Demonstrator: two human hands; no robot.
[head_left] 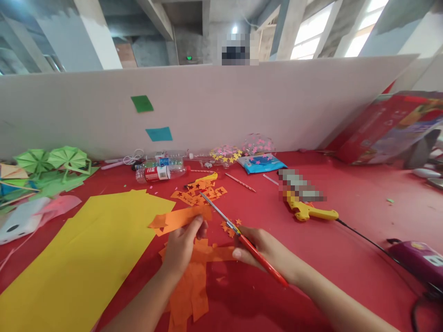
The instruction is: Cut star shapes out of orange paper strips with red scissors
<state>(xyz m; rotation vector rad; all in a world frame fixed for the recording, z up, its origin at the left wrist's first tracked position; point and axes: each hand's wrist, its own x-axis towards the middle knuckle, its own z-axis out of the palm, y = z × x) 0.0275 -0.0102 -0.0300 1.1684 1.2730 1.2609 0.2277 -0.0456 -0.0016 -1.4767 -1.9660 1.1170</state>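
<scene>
My left hand [182, 244] pinches a strip of orange paper [180, 217] and holds it up over the red table [346, 207]. My right hand [263, 251] grips red-handled scissors [242, 237], whose metal blades point up and left toward the strip's right end. The blade tips look nearly together. Small orange paper stars [228, 227] lie just beside the blades. More orange scraps [194, 281] lie under my left wrist.
A large yellow sheet [86, 258] covers the left side. Orange punched scraps [200, 191], a plastic bottle [161, 173], green folded paper fans [51, 161] and a yellow glue gun [309, 211] with cord lie beyond. A white partition [242, 101] backs the table; a purple device [418, 260] sits right.
</scene>
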